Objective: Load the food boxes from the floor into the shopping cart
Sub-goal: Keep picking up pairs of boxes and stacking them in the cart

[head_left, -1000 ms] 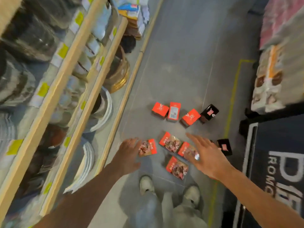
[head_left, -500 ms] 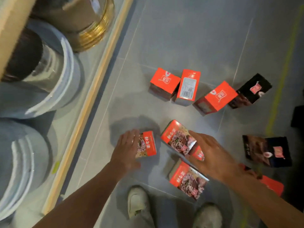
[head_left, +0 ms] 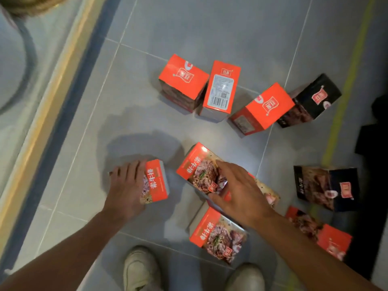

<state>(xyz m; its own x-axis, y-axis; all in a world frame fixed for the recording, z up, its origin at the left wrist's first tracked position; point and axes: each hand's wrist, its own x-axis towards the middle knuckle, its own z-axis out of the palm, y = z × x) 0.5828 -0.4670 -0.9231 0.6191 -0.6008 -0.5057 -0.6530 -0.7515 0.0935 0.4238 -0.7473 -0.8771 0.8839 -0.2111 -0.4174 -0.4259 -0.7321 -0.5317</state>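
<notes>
Food boxes lie scattered on the floor across the middle and right of the frame. Four boxes form a row in the upper middle: one, beside it another, then a third and a fourth touching it at the right. Below, the left hand rests on a box at centre left; the right hand lies over a box. Another box lies just below, above two shoes. Two more boxes, one above the other, lie at the right. A shelf edge runs up the left.

The grey tiled floor carried scattered food boxes: four beyond the hands, three red boxes and a black box; another black one and a red one lay right of the right hand. Two pale shoes stood nearest.
</notes>
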